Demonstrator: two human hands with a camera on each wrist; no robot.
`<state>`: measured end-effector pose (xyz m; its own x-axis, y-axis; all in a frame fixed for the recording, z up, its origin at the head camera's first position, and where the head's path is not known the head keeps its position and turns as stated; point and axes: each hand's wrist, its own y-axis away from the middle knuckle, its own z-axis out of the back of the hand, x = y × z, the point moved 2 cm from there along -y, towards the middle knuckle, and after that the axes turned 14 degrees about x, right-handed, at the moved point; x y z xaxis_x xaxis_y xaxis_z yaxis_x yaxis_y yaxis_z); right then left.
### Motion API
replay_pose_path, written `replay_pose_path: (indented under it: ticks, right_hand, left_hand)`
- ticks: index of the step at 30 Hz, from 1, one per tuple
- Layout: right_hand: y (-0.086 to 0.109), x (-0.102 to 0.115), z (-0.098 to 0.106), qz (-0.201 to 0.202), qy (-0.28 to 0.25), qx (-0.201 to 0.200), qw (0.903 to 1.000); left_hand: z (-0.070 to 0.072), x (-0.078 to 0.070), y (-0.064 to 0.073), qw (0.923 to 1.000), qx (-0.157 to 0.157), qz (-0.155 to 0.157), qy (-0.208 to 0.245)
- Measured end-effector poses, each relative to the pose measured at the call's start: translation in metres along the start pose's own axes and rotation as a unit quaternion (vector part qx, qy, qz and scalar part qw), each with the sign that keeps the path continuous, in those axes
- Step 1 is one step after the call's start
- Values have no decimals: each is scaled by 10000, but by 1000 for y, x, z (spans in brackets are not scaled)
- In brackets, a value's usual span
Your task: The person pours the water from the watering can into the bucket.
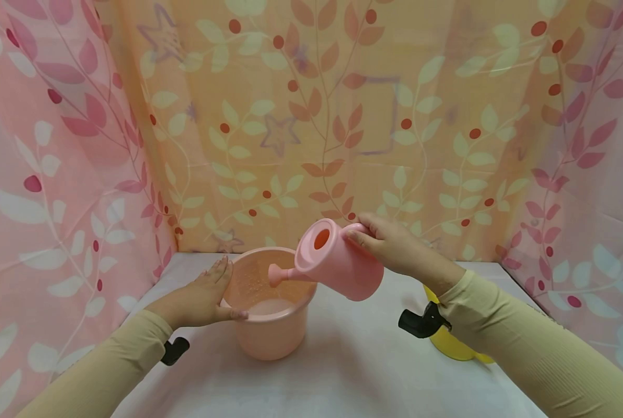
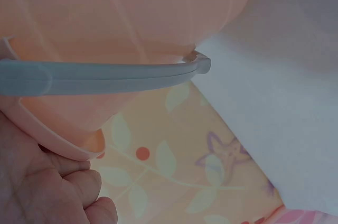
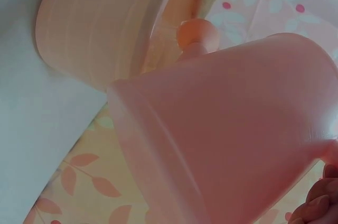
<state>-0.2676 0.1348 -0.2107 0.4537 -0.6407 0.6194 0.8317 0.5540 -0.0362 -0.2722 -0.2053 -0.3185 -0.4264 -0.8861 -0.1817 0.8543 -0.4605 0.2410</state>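
My right hand [image 1: 384,244] grips the handle of a pink watering can [image 1: 348,270], raised and tilted left. Its sprinkler spout [image 1: 277,275] reaches over the opening of a peach plastic bucket [image 1: 272,339], and an orange inside shows through the can's top hole. Small speckles dot the bucket's inner wall. My left hand [image 1: 201,299] rests spread against the bucket's left rim, fingers extended and thumb along the near edge. In the left wrist view a grey bucket handle [image 2: 105,77] hangs across the outer side. The right wrist view shows the can's base and side [image 3: 227,129] up close.
A yellow object [image 1: 452,345] stands at the right, partly hidden behind my right forearm. Black wrist mounts [image 1: 420,321] stick out below both wrists. The white tabletop [image 1: 342,371] is bordered by leaf-patterned cloth [image 1: 332,145] at the back and sides.
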Motion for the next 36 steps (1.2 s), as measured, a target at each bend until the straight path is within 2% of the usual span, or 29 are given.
replay_pose_path:
  ticks: [36]
  right_hand:
    - [-1, 0, -2, 51, 80, -15, 10000]
  left_hand:
    - [0, 0, 0, 10000, 24, 15, 70]
